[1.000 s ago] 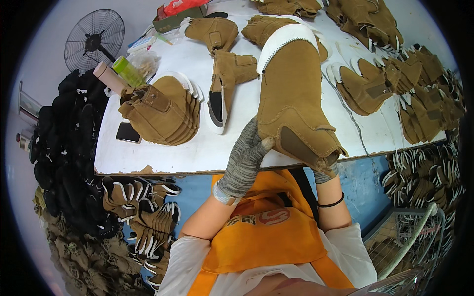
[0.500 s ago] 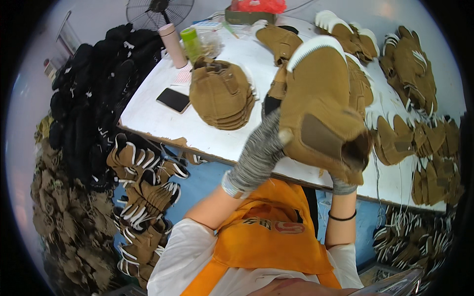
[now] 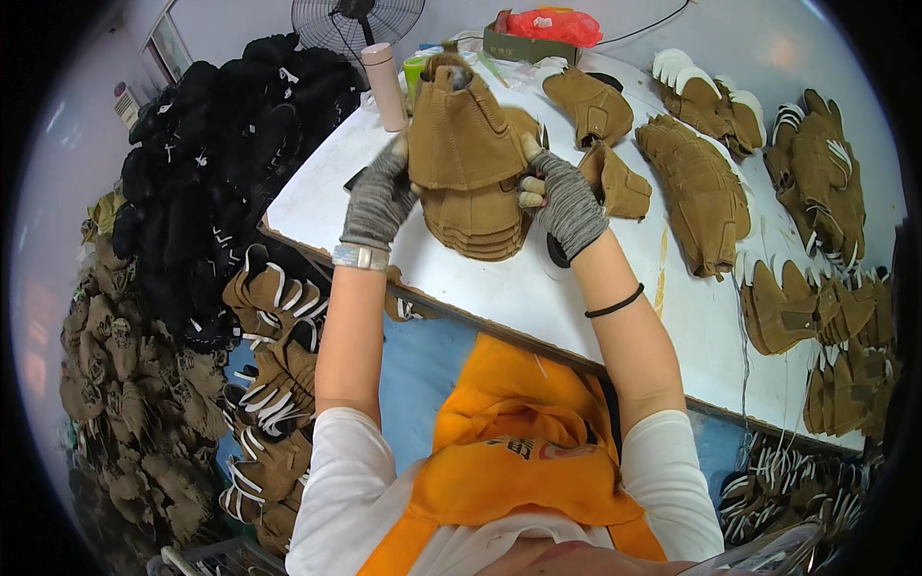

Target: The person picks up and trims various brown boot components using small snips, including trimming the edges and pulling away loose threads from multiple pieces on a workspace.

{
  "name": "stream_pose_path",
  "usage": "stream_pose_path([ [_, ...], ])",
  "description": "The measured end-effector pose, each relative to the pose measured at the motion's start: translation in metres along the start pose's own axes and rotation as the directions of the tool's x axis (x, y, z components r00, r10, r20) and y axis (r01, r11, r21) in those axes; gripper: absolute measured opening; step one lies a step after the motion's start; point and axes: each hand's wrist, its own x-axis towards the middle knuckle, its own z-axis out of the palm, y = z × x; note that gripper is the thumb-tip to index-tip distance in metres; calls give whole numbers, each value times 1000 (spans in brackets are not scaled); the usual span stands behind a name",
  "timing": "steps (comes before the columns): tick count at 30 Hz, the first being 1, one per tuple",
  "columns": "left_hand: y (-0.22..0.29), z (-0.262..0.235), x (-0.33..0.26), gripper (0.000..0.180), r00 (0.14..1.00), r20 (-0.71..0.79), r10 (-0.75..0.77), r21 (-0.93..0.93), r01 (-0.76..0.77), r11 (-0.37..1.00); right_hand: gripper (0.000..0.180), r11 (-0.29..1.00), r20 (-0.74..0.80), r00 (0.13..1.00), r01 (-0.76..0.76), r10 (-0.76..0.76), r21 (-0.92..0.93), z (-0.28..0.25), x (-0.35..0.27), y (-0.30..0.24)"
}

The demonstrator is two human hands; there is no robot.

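Note:
Between my two grey-gloved hands is a brown shoe upper (image 3: 459,139), held over a stack of similar uppers (image 3: 473,227) on the white table. My left hand (image 3: 380,197) grips its left edge, with most of the fingers out of sight beneath it. On the right edge, my right hand (image 3: 565,200) is closed, with thumb and fingertips showing at the material. The held upper covers the top of the stack; I cannot tell whether the two touch. Just right of my right hand lies a smaller brown upper (image 3: 619,184).
On the white table (image 3: 331,182) a pink bottle (image 3: 385,88) stands behind my left hand. More brown uppers (image 3: 693,192) lie at the right. A box with a red bag (image 3: 538,40) and a fan (image 3: 357,24) are at the back. Black pieces (image 3: 202,182) are heaped at the left.
The shoe upper has moved left, from in front of me at the table's edge to over the stack. Both hands have moved apart onto its two sides.

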Motion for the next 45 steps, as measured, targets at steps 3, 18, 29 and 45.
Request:
stream_pose_path([
  [3, -2, 1, -12, 40, 990, -108, -91, -125, 77, 989, 30, 995, -84, 996, 8, -16, -99, -4, 2, 7],
  [18, 27, 28, -31, 43, 782, 223, 582, 954, -298, 34, 38, 823, -63, 990, 68, -124, -564, -43, 16, 29],
  [29, 21, 87, 15, 32, 732, 584, 351, 700, -673, 238, 30, 939, -114, 991, 28, -71, -341, -36, 8, 41],
  [45, -8, 78, 18, 32, 840, 383, 385, 619, -543, 568, 17, -30, 321, 627, 428, -709, -903, -33, -11, 49],
])
